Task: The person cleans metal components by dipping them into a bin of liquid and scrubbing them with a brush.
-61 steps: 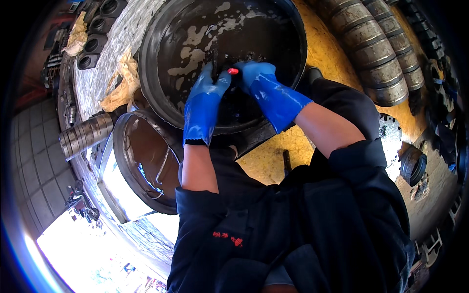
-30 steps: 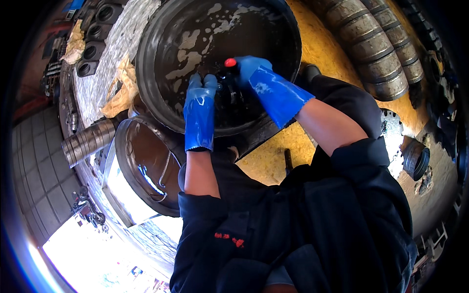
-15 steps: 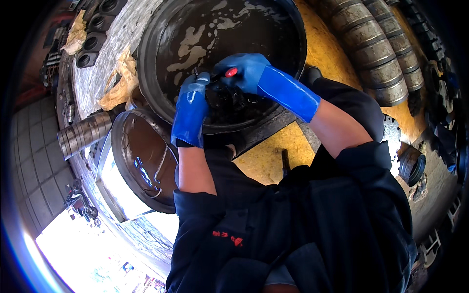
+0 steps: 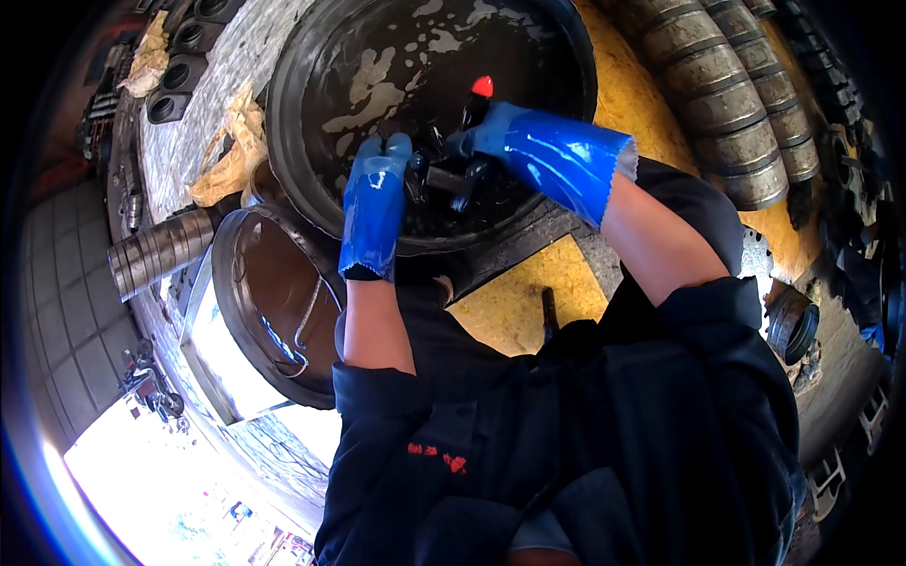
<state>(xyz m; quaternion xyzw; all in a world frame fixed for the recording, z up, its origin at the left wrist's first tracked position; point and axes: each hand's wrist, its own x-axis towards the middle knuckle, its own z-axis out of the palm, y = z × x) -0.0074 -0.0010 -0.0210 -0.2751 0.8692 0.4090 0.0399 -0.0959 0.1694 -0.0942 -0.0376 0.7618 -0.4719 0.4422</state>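
Observation:
Both my hands wear shiny blue gloves and meet over a large black round basin (image 4: 311, 57) of dark liquid with pale foam patches. My left hand (image 4: 377, 203) grips a small black metal part (image 4: 436, 174) at the basin's near side. My right hand (image 4: 491, 137) is closed on a dark tool with a red tip (image 4: 481, 90) that points away from me and touches the same part. The lower end of the tool is hidden by the glove.
A second, empty dark metal pan (image 4: 269, 311) stands to the left below the basin. Crumpled tan rags (image 4: 226, 156) lie on the grey bench at the left. Ribbed metal cylinders (image 4: 727, 113) are stacked at the upper right on a yellow surface (image 4: 510, 302).
My right forearm has swung up and right, so the red-tipped tool now points farther into the basin. My left hand has stayed on the black part.

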